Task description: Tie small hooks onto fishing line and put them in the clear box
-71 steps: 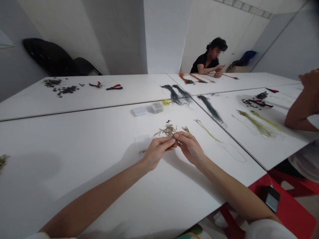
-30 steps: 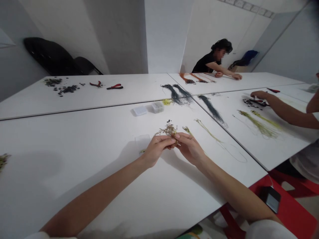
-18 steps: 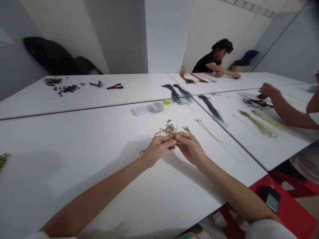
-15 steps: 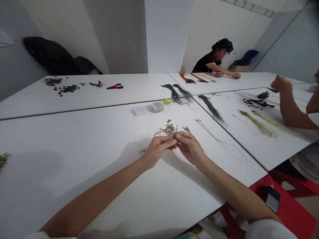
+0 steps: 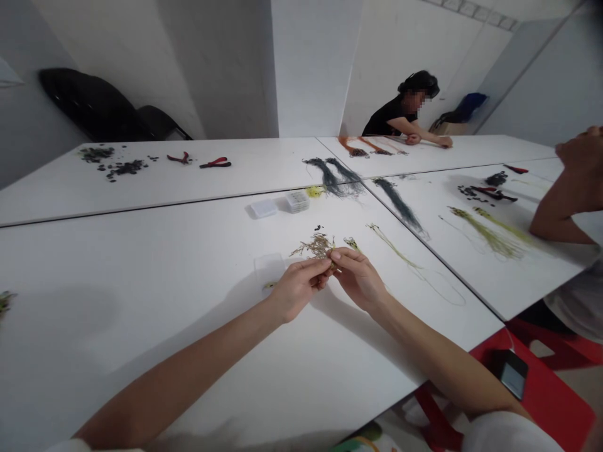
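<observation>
My left hand (image 5: 300, 285) and my right hand (image 5: 358, 277) meet above the white table (image 5: 188, 301), with thumbs and fingers closed in a pinch. A small yellow-green bit pokes up between the fingertips; the rest of what they hold is hidden. Just behind the fingers lies a pile of small brownish wire-like pieces (image 5: 316, 245), with a few tiny black bits (image 5: 319, 228) beyond it. An open clear plastic box (image 5: 268, 265) is partly covered by my left hand. A small dark-tipped bundle (image 5: 351, 242) and thin yellow-green strands (image 5: 393, 246) lie by my right hand.
Farther back are a clear lidded box (image 5: 264, 208), a stacked clear box (image 5: 296, 201), dark green strand bundles (image 5: 330, 177), and red-handled pliers (image 5: 216, 162). One person (image 5: 400, 113) leans on the far table; another person's arm (image 5: 560, 194) is at the right. A phone (image 5: 512, 375) lies on a red stool.
My hands keep their pinch in nearly the same spot, the fingers shifting slightly. The arm of the person at the right has lifted away from a red-handled tool on the table.
</observation>
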Motion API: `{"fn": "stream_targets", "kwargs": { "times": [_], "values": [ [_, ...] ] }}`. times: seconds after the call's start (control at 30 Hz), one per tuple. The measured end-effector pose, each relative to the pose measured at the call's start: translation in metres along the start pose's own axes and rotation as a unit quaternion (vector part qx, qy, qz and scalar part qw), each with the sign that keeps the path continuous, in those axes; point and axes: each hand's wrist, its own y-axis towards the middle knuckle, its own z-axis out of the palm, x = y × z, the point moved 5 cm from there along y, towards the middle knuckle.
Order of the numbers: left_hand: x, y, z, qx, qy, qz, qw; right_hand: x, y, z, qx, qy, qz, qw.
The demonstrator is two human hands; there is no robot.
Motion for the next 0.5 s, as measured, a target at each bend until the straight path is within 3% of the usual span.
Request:
{"fn": "stream_targets", "kwargs": {
  "times": [0.27, 0.5],
  "values": [
    [-0.011, -0.001, 0.000, -0.012, 0.063, 0.047, 0.997, -0.004, -0.003, 0.002, -0.026, -0.013, 0.017, 0.999],
    [-0.014, -0.002, 0.002, -0.006, 0.082, 0.076, 0.994, -0.002, -0.002, 0.003, 0.003, -0.010, 0.018, 1.000]
  ]
}}
